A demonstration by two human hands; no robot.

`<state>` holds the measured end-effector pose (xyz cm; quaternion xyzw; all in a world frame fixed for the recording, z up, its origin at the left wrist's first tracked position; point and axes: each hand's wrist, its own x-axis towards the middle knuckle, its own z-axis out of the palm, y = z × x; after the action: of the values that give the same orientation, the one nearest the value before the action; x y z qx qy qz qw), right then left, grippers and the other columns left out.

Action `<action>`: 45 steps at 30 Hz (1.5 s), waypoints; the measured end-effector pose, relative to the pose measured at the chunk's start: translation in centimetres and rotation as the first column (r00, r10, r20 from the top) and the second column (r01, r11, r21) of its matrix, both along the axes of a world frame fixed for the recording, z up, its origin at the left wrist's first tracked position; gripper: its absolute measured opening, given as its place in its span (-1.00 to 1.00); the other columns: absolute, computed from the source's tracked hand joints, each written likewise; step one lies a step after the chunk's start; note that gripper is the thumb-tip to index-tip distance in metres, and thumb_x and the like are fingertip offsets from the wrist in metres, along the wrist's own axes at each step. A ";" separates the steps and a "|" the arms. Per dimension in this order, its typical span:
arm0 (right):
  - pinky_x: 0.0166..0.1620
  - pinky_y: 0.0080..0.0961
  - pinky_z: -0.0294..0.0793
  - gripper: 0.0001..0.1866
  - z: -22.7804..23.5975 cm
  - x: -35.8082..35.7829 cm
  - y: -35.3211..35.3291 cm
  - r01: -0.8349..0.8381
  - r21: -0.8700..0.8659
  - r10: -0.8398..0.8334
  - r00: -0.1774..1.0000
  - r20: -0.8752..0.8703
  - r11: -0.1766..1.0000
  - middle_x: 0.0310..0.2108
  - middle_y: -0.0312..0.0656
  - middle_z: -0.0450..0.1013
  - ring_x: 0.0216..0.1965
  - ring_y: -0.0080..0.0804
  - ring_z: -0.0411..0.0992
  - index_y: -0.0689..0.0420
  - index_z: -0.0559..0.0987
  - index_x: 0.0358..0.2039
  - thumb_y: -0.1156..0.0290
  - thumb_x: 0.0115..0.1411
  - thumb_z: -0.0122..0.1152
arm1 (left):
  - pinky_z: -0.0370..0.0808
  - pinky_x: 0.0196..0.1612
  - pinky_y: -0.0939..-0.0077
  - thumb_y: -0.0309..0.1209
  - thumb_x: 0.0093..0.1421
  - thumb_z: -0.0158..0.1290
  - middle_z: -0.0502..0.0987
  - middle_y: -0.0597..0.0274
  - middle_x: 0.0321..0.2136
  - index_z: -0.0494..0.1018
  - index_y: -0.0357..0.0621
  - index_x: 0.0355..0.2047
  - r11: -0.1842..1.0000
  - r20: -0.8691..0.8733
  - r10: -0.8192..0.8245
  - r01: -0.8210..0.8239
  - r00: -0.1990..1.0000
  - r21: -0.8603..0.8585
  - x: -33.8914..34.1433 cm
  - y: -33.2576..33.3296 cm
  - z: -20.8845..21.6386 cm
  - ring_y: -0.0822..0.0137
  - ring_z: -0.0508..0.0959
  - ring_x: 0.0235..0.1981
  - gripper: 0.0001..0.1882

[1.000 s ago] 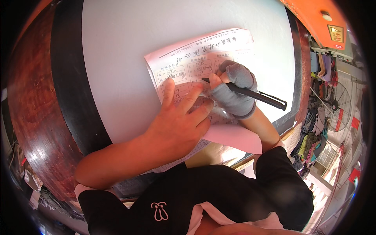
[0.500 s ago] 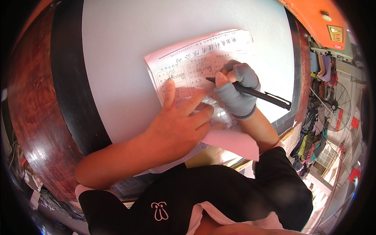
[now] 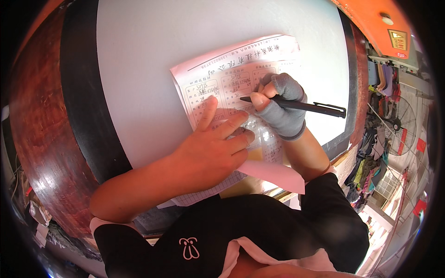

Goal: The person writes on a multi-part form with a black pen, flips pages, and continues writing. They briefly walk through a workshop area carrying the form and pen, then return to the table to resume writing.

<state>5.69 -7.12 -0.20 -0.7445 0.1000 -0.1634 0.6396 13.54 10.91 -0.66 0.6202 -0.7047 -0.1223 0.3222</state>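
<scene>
A pinkish-white printed form (image 3: 245, 58) with several boxed labels and handwriting lies at a slant on the white tabletop. My left hand (image 3: 214, 143) rests on its lower left part, fingers spread and holding nothing. In a grey fingerless glove, my right hand (image 3: 283, 109) grips a black pen (image 3: 322, 109), whose tip points left at a middle box of the form. Between the hands, shiny clear plastic (image 3: 262, 132) covers something partly hidden. Below my left hand a pink sheet (image 3: 276, 176) sticks out towards me, and a gridded sheet (image 3: 204, 192) shows under my forearm.
The white tabletop (image 3: 139, 55) has a black border (image 3: 85, 92) and a glossy red-brown wooden edge (image 3: 39, 102). To the right are hanging clothes (image 3: 366, 157), a standing fan (image 3: 396, 124) and an orange surface (image 3: 371, 23).
My right hand and the pen have shifted slightly, the pen tip moving a little left and down on the form. My left fingers have moved slightly, with the hand still on the form.
</scene>
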 end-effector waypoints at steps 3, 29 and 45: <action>-0.48 -0.61 0.27 -0.76 0.1 0.2 0.1 0.035 0.029 -0.035 0.999 0.005 0.999 -0.61 -0.31 0.29 -0.55 -0.60 0.21 0.10 0.30 -0.55 0.62 0.01 0.22 | 0.02 0.07 -0.46 -0.39 -0.05 0.01 0.43 0.27 -0.23 0.46 -0.12 -0.53 1.000 -0.007 0.001 -0.001 1.000 0.002 0.0 0.0 -0.1 0.11 0.27 0.09 -0.90; -0.50 -0.58 0.39 -0.87 -0.8 -0.3 0.0 -0.013 -0.259 -0.001 0.999 -0.054 0.966 -0.63 -0.28 0.34 -0.63 -0.49 0.31 0.18 0.44 -0.57 0.52 -0.03 0.25 | -0.15 0.15 -0.43 -0.47 -0.02 -0.01 0.45 0.37 -0.28 0.53 -0.13 -0.52 0.992 -0.131 -0.078 0.090 0.988 0.093 0.6 0.2 0.3 0.18 0.21 0.12 -0.88; -0.45 -0.57 0.43 -0.85 -0.6 -0.4 -0.1 -0.023 -0.342 0.013 0.999 -0.032 0.939 -0.63 -0.27 0.31 -0.61 -0.41 0.34 0.19 0.53 -0.41 0.55 -0.06 0.25 | -0.16 0.15 -0.44 -0.47 -0.02 -0.02 0.44 0.36 -0.21 0.49 -0.16 -0.48 0.989 -0.158 -0.075 0.094 0.985 0.117 0.5 0.1 0.2 0.17 0.20 0.14 -0.89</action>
<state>5.29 -7.27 -0.81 -0.8475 0.0727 -0.1616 0.5003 14.02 11.04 -0.43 0.5973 -0.6947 -0.2268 0.3305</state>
